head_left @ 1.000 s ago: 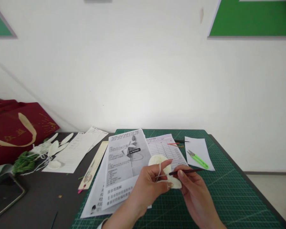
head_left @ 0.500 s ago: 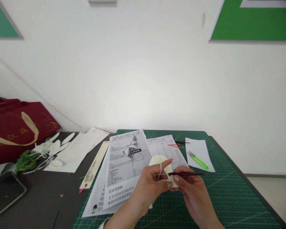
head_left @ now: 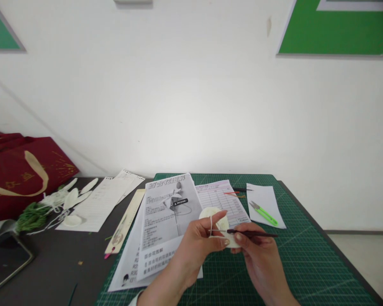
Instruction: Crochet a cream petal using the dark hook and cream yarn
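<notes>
My left hand (head_left: 199, 243) pinches a small cream crocheted piece (head_left: 230, 240), and white yarn (head_left: 211, 225) runs over its raised forefinger. My right hand (head_left: 258, 255) grips a dark crochet hook (head_left: 252, 233) that lies level, its tip pointing left at the yarn and the piece. Behind my fingers a ball of cream yarn (head_left: 212, 214) rests on the papers. Both hands hover just above the green cutting mat (head_left: 306, 263).
Printed pattern sheets (head_left: 167, 221) lie left of my hands. Green-handled snips (head_left: 264, 213) sit on a white paper (head_left: 264, 202) at the right. At far left are a red gift bag (head_left: 19, 170), green yarn (head_left: 32, 216), white petals (head_left: 72, 199), a bookmark (head_left: 127, 221) and a phone (head_left: 4, 259).
The hook has shifted from slightly tilted to level and its tip has moved left toward the yarn on my forefinger. Both hands stay in nearly the same place.
</notes>
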{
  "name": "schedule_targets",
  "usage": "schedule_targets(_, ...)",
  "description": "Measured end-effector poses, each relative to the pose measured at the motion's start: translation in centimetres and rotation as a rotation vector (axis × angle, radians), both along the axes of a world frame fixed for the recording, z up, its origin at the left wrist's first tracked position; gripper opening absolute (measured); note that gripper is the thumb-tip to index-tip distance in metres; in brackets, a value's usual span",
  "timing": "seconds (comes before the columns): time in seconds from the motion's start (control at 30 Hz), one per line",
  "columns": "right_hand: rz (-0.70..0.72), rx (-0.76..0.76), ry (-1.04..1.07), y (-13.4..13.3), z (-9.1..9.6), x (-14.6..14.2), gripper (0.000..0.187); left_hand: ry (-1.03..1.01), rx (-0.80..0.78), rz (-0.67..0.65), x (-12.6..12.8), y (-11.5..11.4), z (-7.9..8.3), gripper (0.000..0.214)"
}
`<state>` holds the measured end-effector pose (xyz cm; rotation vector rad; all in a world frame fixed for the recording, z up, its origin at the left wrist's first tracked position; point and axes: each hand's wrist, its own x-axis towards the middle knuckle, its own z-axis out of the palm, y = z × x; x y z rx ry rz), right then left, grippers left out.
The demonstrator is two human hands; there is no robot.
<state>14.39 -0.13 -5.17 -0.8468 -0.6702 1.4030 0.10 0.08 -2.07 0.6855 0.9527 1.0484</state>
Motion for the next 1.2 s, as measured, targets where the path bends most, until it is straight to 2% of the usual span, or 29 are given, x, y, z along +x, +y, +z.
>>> schedule_targets(0.4,0.027,-0.048,-0.010,0.2,-0.1,0.2,0.019,0.046,0.048,-0.015,0.0,0.2,0.0,0.057)
schedule_targets(0.47,0.043,-0.050,0.000,0.2,0.1,0.3,0.017,0.059,0.061,-0.019,0.0,0.2,0.0,0.049)
schedule_targets(0.63,0.108,-0.076,0.128,0.3,0.7,0.6,0.013,0.097,0.104,-0.054,-0.1,0.1,0.7,0.011)
schedule_targets(0.73,0.149,-0.095,0.196,0.4,1.0,0.6,0.012,0.101,0.122,-0.094,-0.4,0.0,1.3,0.016)
schedule_targets(0.83,0.183,-0.116,0.244,0.5,1.0,0.6,0.015,0.096,0.114,-0.106,-0.5,0.0,1.8,0.013)
schedule_targets(1.0,0.178,-0.156,0.290,0.5,0.9,0.6,0.018,0.114,0.106,-0.105,-0.4,0.0,2.0,0.010)
schedule_targets(1.03,0.172,-0.161,0.290,0.5,0.9,0.6,0.019,0.122,0.104,-0.098,-0.4,-0.1,1.9,0.012)
schedule_targets(1.13,0.149,-0.174,0.276,0.4,0.9,0.6,0.020,0.133,0.112,-0.064,-0.3,-0.2,1.8,0.041)
schedule_targets(1.2,0.117,-0.169,0.247,0.4,0.9,0.6,0.020,0.150,0.118,-0.049,-0.2,-0.2,1.7,0.047)
